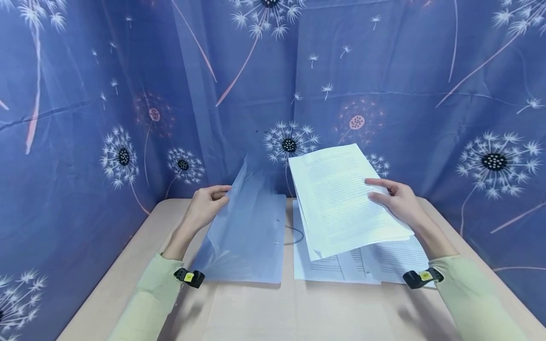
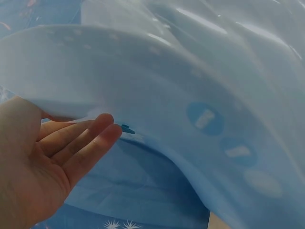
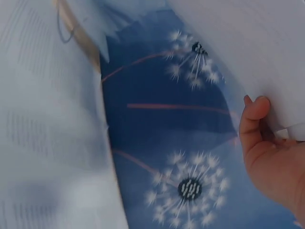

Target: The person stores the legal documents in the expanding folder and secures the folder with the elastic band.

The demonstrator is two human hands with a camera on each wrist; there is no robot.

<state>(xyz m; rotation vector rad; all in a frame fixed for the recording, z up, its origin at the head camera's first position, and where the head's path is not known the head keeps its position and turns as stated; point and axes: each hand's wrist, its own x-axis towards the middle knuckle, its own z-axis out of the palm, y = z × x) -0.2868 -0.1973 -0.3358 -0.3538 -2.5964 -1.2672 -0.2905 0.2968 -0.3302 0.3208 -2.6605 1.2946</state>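
On the left of the head view, a translucent blue plastic folder (image 1: 256, 251) lies on the table with its top sheet lifted. My left hand (image 1: 202, 206) pinches that sheet's left edge. In the left wrist view, the fingers (image 2: 90, 148) meet the bowed plastic beside a small teal fastener (image 2: 126, 129). My right hand (image 1: 398, 201) grips a thin stack of printed papers (image 1: 337, 199) by its right edge, thumb on top, tilted above the table. Beneath that stack lie more printed sheets (image 1: 317, 272), partly covered.
A pale table (image 1: 256, 312) carries everything, with blue dandelion-patterned cloth (image 1: 239, 118) hanging around its back and sides. A thin grey cord (image 1: 300, 234) loops between the folder and the papers. Each wrist wears a black strap with a camera (image 1: 192, 277).
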